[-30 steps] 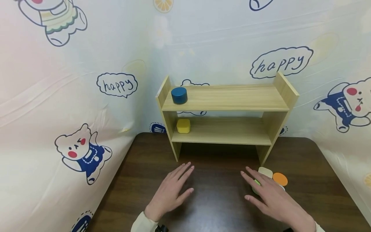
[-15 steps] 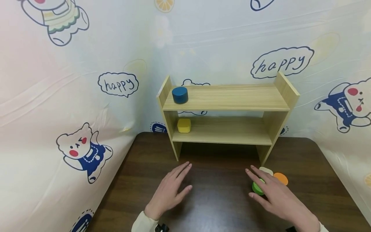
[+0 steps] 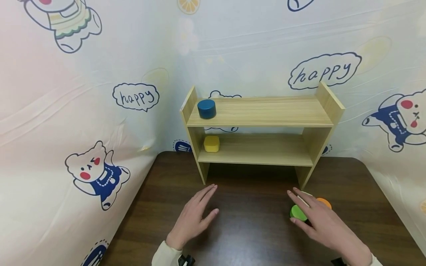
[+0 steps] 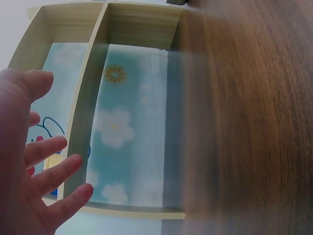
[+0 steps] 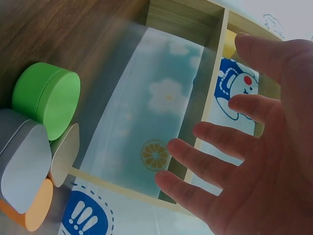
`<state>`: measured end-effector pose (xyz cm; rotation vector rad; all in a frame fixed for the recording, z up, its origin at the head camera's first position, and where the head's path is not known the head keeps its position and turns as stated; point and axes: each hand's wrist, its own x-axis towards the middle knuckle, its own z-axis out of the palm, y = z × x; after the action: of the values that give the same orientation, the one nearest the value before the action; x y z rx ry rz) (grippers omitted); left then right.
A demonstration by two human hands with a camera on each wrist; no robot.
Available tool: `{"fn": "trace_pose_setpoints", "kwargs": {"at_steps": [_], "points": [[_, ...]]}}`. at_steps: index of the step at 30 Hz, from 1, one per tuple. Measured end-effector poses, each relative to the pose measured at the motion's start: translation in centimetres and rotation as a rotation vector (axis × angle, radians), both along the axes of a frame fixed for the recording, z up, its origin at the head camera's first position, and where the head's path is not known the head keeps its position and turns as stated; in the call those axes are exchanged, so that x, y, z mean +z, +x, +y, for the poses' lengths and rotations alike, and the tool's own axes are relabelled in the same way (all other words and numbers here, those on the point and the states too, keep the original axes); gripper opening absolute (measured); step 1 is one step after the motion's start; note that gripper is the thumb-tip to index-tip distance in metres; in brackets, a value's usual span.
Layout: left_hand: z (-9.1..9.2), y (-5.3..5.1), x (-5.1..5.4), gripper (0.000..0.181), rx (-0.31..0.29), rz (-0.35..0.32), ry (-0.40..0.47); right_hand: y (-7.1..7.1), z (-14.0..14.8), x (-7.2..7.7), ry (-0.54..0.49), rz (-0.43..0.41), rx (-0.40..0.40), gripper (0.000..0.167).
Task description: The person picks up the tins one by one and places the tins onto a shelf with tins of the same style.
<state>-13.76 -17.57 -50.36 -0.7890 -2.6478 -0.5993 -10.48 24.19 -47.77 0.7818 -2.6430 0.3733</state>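
Observation:
My left hand (image 3: pixel 193 218) hovers above the table in front of the shelf's left side, fingers extended and holding nothing. The right hand (image 3: pixel 323 223), also holding nothing, is spread over a group of small containers at the right. Among them are a round green tin (image 3: pixel 297 213), an orange one (image 3: pixel 324 202), a cream one (image 5: pixel 66 156) and a pale grey one (image 5: pixel 27 166). In the head view this hand covers the grey one and part of the others. A two-tier wooden shelf (image 3: pixel 266 111) bears a round blue tin (image 3: pixel 206 109) above and a square yellow tin (image 3: pixel 211 144) below.
The dark wooden table (image 3: pixel 246 229) extends in front of the shelf and to both sides. A printed cloth (image 3: pixel 239 48) with bears and "happy" lettering hangs behind and at the sides.
The right hand has drifted right, so more of the green tin shows. My left hand has shifted slightly left. The tins have stayed in place.

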Motion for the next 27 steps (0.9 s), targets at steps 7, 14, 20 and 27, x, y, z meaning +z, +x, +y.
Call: {"fn": "trace_pose_setpoints", "kwargs": {"at_steps": [7,14,20,27], "points": [[-0.3,-0.2,-0.1,0.069,0.009,-0.016,0.032,-0.2,0.8,-0.4,-0.013,0.033,0.003,0.084],[-0.4,-0.6,0.0,0.069,0.024,-0.03,0.08,-0.5,1.6,-0.3,-0.008,-0.036,-0.021,0.084],[-0.7,-0.9,0.0,0.071,0.064,-0.066,0.103,-0.8,2.2,-0.4,-0.006,-0.075,-0.035,0.082],[-0.9,-1.3,0.0,0.071,0.091,-0.08,0.132,-1.2,2.8,-0.6,-0.005,-0.111,-0.062,0.078]]}}
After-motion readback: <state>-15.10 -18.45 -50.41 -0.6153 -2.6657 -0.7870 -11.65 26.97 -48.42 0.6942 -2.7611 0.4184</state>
